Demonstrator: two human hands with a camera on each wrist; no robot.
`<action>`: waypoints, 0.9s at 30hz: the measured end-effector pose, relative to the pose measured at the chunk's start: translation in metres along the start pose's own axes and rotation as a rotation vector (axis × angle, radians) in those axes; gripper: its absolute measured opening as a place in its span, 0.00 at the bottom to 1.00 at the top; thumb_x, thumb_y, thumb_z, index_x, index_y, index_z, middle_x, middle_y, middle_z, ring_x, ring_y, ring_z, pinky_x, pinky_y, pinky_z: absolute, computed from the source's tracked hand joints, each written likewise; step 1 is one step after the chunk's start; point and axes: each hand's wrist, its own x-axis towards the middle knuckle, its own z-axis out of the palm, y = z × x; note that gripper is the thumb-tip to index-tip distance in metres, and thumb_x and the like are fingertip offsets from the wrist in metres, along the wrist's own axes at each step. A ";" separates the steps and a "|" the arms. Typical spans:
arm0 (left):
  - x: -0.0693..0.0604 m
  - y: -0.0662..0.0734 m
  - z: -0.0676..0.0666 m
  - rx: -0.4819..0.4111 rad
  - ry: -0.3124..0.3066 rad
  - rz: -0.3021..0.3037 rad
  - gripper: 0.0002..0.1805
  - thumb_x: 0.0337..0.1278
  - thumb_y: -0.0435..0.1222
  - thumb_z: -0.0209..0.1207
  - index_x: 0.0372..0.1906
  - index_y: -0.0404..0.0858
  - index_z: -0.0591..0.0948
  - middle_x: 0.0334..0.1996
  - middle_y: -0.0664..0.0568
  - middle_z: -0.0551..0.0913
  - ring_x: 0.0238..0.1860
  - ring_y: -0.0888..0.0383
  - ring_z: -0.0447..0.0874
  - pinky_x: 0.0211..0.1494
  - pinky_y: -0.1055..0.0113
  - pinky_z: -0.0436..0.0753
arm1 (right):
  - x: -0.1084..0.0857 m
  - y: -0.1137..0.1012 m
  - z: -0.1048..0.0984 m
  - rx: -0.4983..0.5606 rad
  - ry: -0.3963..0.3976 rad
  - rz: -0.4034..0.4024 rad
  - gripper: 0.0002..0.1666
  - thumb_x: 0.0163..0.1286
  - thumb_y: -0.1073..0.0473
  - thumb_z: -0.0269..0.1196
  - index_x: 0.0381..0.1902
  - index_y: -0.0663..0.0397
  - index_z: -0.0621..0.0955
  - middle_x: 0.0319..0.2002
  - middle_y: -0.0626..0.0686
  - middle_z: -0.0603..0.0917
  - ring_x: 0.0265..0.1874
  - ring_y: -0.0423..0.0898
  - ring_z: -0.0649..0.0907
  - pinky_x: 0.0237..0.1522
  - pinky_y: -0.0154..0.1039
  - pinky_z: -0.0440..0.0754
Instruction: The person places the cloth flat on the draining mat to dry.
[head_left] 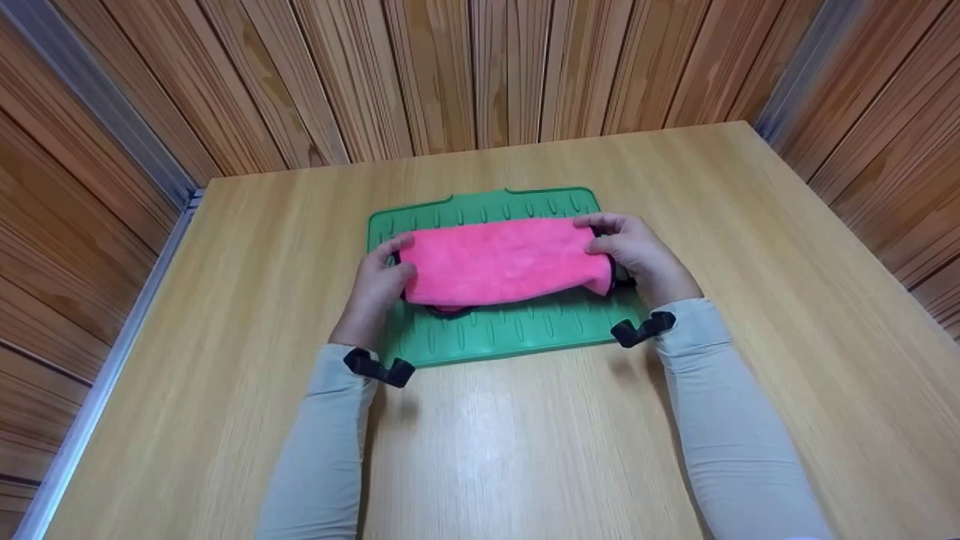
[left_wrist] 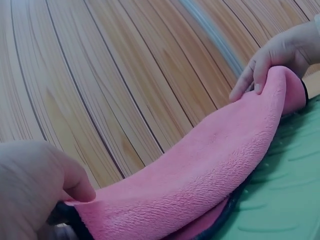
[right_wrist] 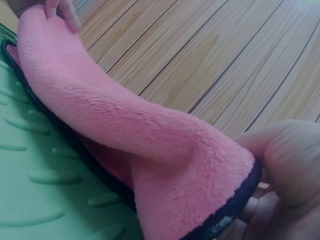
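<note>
Cloth, pink and dark-edged, spans between the pinching fingers of left hand and right hand, over a green mat.

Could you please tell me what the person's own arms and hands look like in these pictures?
The left sleeve and the right sleeve are long, pale grey and creased, with no markings visible. A bent black band sits at each cuff: the left band and the right band. The left hand and the right hand wear no gloves.
</note>
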 end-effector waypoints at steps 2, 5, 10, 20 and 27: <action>0.001 -0.003 0.002 0.002 -0.004 -0.015 0.30 0.83 0.32 0.52 0.84 0.42 0.75 0.90 0.47 0.65 0.80 0.49 0.70 0.68 0.64 0.78 | 0.001 0.003 0.000 -0.014 -0.041 0.017 0.35 0.81 0.69 0.60 0.84 0.59 0.73 0.85 0.61 0.68 0.74 0.51 0.69 0.62 0.29 0.75; 0.003 -0.006 0.003 0.014 -0.008 -0.034 0.27 0.87 0.36 0.52 0.82 0.39 0.77 0.88 0.45 0.68 0.77 0.48 0.77 0.73 0.63 0.79 | 0.003 0.008 0.001 -0.033 -0.083 0.021 0.36 0.81 0.68 0.60 0.85 0.60 0.72 0.86 0.63 0.67 0.73 0.50 0.72 0.58 0.24 0.78; 0.004 -0.008 0.003 0.066 -0.009 -0.016 0.29 0.85 0.34 0.53 0.84 0.43 0.74 0.92 0.46 0.61 0.79 0.49 0.67 0.68 0.64 0.77 | 0.004 0.011 0.002 -0.057 -0.083 0.006 0.36 0.83 0.64 0.63 0.86 0.56 0.71 0.87 0.63 0.65 0.55 0.39 0.83 0.51 0.23 0.83; -0.005 -0.001 0.000 0.042 0.048 0.164 0.31 0.86 0.39 0.57 0.87 0.46 0.72 0.95 0.50 0.51 0.96 0.46 0.46 0.93 0.51 0.65 | -0.002 -0.004 0.003 0.027 0.073 -0.118 0.33 0.83 0.62 0.66 0.83 0.51 0.77 0.56 0.49 0.84 0.44 0.37 0.81 0.43 0.26 0.81; -0.002 -0.004 0.001 0.062 0.065 0.090 0.26 0.87 0.39 0.55 0.81 0.40 0.79 0.90 0.45 0.65 0.92 0.46 0.58 0.89 0.57 0.72 | 0.001 -0.001 0.000 -0.054 0.051 -0.032 0.31 0.86 0.54 0.64 0.82 0.53 0.78 0.57 0.46 0.80 0.43 0.36 0.76 0.44 0.28 0.76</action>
